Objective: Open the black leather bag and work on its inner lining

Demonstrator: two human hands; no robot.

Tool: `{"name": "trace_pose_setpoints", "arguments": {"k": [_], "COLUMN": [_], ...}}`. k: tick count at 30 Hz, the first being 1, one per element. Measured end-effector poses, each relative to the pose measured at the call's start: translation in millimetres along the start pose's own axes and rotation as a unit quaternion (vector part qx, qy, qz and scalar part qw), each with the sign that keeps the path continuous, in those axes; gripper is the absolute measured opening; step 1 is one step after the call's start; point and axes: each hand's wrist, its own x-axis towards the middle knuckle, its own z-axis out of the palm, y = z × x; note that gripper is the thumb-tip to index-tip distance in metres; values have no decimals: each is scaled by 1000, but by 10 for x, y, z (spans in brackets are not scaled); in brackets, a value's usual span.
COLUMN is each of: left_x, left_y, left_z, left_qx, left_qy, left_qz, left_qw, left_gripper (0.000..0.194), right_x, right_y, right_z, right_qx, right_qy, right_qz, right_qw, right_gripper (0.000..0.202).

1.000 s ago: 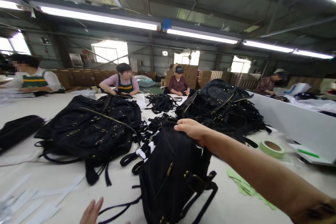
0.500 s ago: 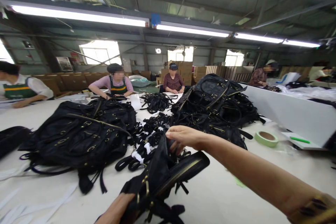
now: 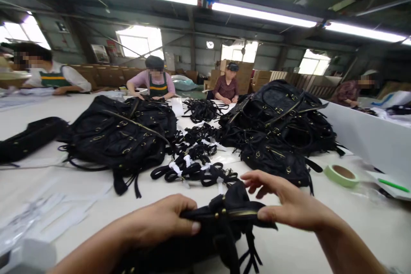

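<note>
A black handbag (image 3: 180,246) with a gold zip and dangling straps is in front of me, low in the view. My left hand (image 3: 163,220) pinches its upper edge, thumb on the near side. At the zip's right end is my right hand (image 3: 285,201), its thumb against the bag and its fingers spread apart above. Just beyond lie several coiled black straps (image 3: 208,175) with white wrapping. The bag's lower part runs out of view.
Piles of black bags lie at the left (image 3: 115,137) and right (image 3: 276,120). Green tape (image 3: 342,175) and a green pen (image 3: 393,185) lie at right, by a white partition (image 3: 369,137). Plastic scraps (image 3: 61,209) are at left. Several people sit across the table.
My right hand has moved from inside the bag's opening to its zip end. The bag has turned and lowered, its opening now narrower. My left hand has come up onto its edge.
</note>
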Motion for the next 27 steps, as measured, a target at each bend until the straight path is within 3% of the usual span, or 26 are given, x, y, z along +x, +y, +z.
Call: {"name": "trace_pose_setpoints", "arguments": {"k": [2, 4, 7, 9, 11, 13, 16, 18, 20, 22, 25, 27], "left_x": [143, 301, 515, 591, 575, 454, 139, -81, -254, -367, -456, -486], "left_y": [102, 180, 252, 273, 265, 214, 54, -73, -184, -275, -405, -497], "left_z": [-76, -143, -224, -296, -410, -565, -774, -819, -777, -698, -646, -678], "left_qx": [-1, -3, -1, 7, 11, 2, -17, -14, -5, 16, 67, 82], "left_qy": [-61, -66, -62, -52, -27, 8, 66, 97, 118, 141, 192, 200], "left_qz": [-8, -6, -2, 10, 38, 77, 114, 113, 107, 100, 71, 43], "left_qw": [998, 998, 998, 999, 999, 997, 991, 989, 987, 985, 977, 975], "left_gripper": [31, 25, 22, 26, 40, 57, 69, 65, 57, 48, 40, 43], "right_x": [-26, 20, 215, 379, 525, 636, 772, 886, 1033, 1188, 1334, 1338], "right_y": [-111, -177, -123, -10, 115, 222, 359, 457, 566, 661, 680, 553], "right_z": [105, 196, 256, 221, 139, 47, -41, -53, -46, -43, -40, 14], "right_qx": [-215, -366, -473, -486, -464, -410, -259, -143, -107, -147, -209, -235], "right_qy": [65, 58, 26, 48, 63, 64, 99, 126, 129, 126, 151, 158], "right_qz": [-78, -167, -242, -261, -265, -235, -131, -33, 49, 78, 76, 39], "right_qw": [971, 914, 847, 833, 843, 879, 952, 981, 985, 978, 963, 958], "right_gripper": [61, 63, 54, 48, 40, 29, 16, 29, 44, 48, 43, 39]}}
